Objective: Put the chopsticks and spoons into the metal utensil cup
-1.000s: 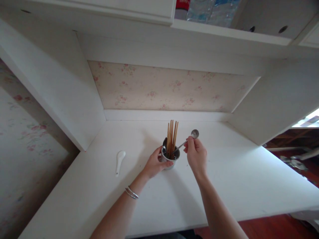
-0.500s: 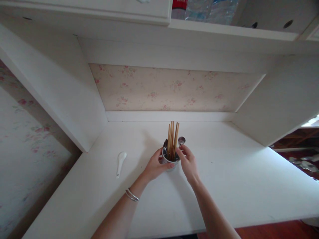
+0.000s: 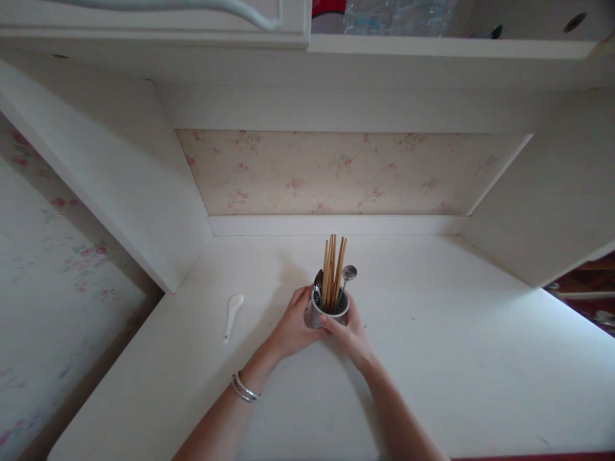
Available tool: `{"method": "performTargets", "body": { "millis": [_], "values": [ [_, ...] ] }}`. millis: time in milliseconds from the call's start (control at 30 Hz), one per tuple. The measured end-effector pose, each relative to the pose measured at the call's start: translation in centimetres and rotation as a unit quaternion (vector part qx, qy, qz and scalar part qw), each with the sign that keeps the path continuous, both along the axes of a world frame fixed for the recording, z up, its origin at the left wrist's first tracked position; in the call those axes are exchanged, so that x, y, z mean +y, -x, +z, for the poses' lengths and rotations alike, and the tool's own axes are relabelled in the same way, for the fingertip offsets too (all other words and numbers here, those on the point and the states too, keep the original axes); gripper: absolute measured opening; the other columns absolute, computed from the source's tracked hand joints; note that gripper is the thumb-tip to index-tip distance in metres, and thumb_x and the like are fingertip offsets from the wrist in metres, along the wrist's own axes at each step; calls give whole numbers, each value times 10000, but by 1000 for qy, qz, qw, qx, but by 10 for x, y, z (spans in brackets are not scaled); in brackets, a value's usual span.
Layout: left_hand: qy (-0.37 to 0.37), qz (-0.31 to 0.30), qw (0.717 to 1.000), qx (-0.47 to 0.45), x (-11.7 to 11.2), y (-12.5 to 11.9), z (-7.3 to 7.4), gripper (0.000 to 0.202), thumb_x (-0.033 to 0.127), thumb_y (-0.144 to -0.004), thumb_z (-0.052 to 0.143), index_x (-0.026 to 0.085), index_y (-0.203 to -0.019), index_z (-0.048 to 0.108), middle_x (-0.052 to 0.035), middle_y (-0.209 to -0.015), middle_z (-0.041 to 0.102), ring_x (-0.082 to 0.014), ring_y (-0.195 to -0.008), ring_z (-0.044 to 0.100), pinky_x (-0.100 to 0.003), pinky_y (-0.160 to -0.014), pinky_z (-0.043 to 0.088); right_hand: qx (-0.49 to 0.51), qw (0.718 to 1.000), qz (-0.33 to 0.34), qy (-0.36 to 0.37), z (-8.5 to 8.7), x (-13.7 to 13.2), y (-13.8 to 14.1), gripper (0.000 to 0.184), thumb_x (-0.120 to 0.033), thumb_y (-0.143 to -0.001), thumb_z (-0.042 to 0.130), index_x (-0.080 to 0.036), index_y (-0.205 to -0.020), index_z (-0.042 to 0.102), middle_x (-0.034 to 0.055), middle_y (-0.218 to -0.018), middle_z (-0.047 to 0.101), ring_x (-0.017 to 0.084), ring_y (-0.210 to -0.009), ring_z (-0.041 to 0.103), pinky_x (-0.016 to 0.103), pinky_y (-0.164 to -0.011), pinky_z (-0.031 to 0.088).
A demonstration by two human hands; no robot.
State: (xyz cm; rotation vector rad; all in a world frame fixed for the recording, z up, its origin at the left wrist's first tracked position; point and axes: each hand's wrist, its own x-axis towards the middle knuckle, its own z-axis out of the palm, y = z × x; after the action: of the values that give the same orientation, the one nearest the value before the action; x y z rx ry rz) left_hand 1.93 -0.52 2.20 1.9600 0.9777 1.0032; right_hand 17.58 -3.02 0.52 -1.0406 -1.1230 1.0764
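Both my hands are wrapped round a grey metal utensil holder (image 3: 314, 315) on the white countertop. My left hand (image 3: 294, 328) grips its left side, and my right hand (image 3: 353, 333) clasps the right side with the thumb across the front. Several wooden chopsticks (image 3: 332, 269) stand upright inside. A metal spoon (image 3: 350, 273) leans out to the right of them, its bowl up. Another dark metal spoon (image 3: 318, 280) rests at the left rim. Apart from the hands, a white ceramic spoon (image 3: 233, 315) lies on the counter to the left.
The white countertop (image 3: 442, 358) runs between side panels, with floral wallpaper (image 3: 307, 173) behind. Overhead hangs a cabinet shelf (image 3: 432, 46) holding clear plastic bottles (image 3: 394, 16) and something red. A cabinet door with a curved handle (image 3: 230, 8) is at the upper left.
My right hand has let go of the metal spoon, which now leans in the holder, and has moved down round the holder's right side. My left hand has shifted lower on it.
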Motion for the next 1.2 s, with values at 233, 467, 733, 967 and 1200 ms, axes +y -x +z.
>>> {"method": "performTargets", "body": {
  "millis": [233,467,733,967,1200],
  "values": [
    [-76,150,936,308,-16,48,12,255,259,-904,510,199,-1142,578,-89,-1141,606,-239,-1102,571,-386,-986,450,-5,1000,4,-9,-4,-1,0,727,-376,-707,816,-272,-1335,466,79,-1254,642,301,-1150,597,480,-1020,447],
    [57,323,770,547,10,124,35,431,474,-910,426,113,-1116,538,-162,-1017,660,-311,-875,677,-364,-668,498,-8,1000,15,-4,-4,0,-1,747,-388,-713,808,-270,-1355,445,89,-1271,634,312,-1187,575,516,-1055,414],
    [118,199,744,627,27,151,30,494,442,-938,315,99,-1054,652,-205,-1026,708,-363,-932,685,-436,-733,504,0,1000,25,-12,-2,0,0,768,-380,-715,810,-275,-1371,423,83,-1309,615,301,-1212,567,511,-1080,390],
    [120,163,752,628,38,149,32,432,305,-910,353,70,-1033,695,-252,-1068,695,-360,-963,677,-433,-777,492,-30,999,19,-16,0,-1,-2,743,-390,-722,806,-284,-1362,443,71,-1298,621,294,-1210,565,490,-1059,413],
    [114,140,818,545,45,124,51,432,355,-934,321,144,-962,697,-147,-981,734,-246,-880,693,-296,-702,451,-24,1000,13,-10,-2,0,-1,760,-390,-706,813,-277,-1364,448,76,-1266,638,300,-1182,582,482,-1013,454]
  ]
}}
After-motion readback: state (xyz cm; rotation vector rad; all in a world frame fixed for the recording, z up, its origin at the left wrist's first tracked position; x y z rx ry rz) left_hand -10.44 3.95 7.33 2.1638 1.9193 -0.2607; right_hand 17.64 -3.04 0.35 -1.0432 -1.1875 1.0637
